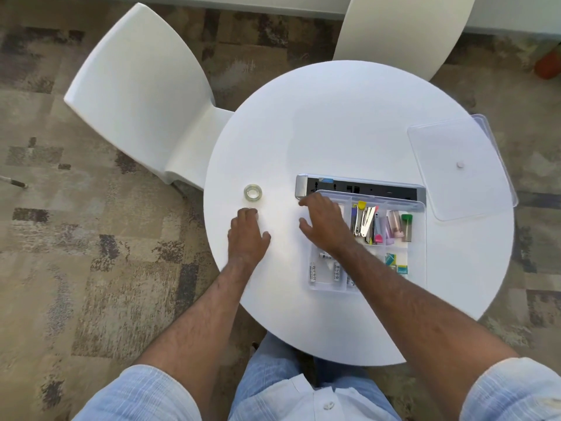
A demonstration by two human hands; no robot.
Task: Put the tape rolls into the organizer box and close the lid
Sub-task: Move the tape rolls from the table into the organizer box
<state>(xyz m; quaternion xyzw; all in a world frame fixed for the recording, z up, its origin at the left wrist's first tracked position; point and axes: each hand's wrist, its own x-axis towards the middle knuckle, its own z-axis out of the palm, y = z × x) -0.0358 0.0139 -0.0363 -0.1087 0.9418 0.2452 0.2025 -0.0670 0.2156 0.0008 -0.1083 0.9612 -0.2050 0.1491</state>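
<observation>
A clear tape roll point(253, 192) lies flat on the round white table point(334, 117), left of centre. My left hand point(247, 233) rests palm down just below it, fingers bent; a small pale patch shows at the fingertips and I cannot tell what it is. The clear organizer box point(405, 262) stands open at the table's right half, holding clips, batteries and small coloured items. My right hand point(324, 223) hovers over its upper left compartment with fingers spread, hiding what lies beneath. The clear lid point(455, 141) lies apart at the table's right edge.
A silver power strip point(358, 186) lies right behind the box. A white chair point(136, 95) stands to the left of the table and another point(403, 28) behind it. Patterned carpet surrounds the table.
</observation>
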